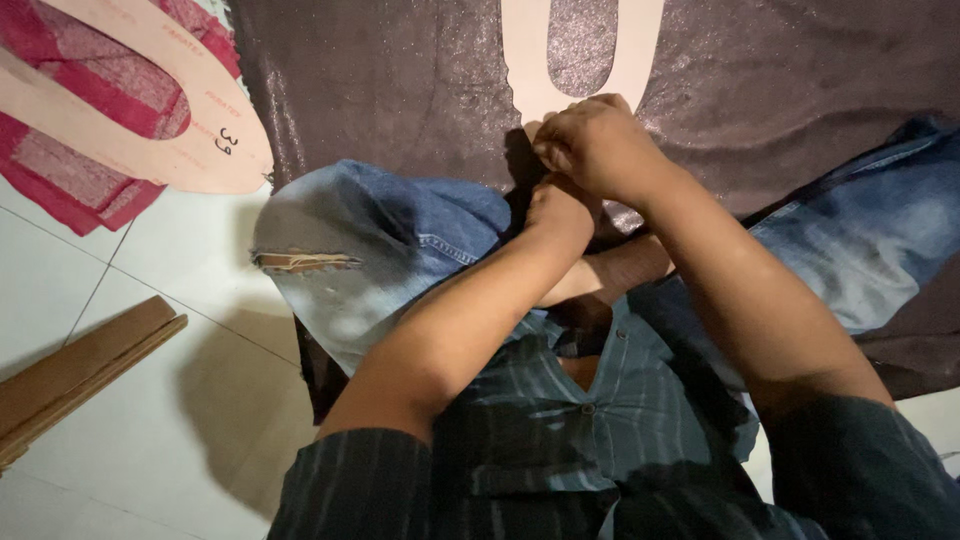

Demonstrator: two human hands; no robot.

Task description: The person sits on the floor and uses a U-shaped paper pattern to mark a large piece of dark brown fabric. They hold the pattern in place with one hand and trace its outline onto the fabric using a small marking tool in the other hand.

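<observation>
A cream U-shaped pattern template (525, 60) lies on a dark glittery sheet (400, 90) spread on the floor in front of me. My right hand (592, 140) rests with curled fingers on the template's near edge. Whether it grips anything small is hidden. My left hand (560, 208) is tucked just below and against the right wrist. Its fingers are covered by the right hand, so its grip cannot be seen. Both forearms cross over my lap.
My knees in blue jeans, the left one (340, 250) torn, flank the hands. At the top left a cream shoe-sole pattern (150, 150) lies on red cloth (60, 180). Cardboard strips (80, 370) lie on the white tiled floor (180, 420) at left.
</observation>
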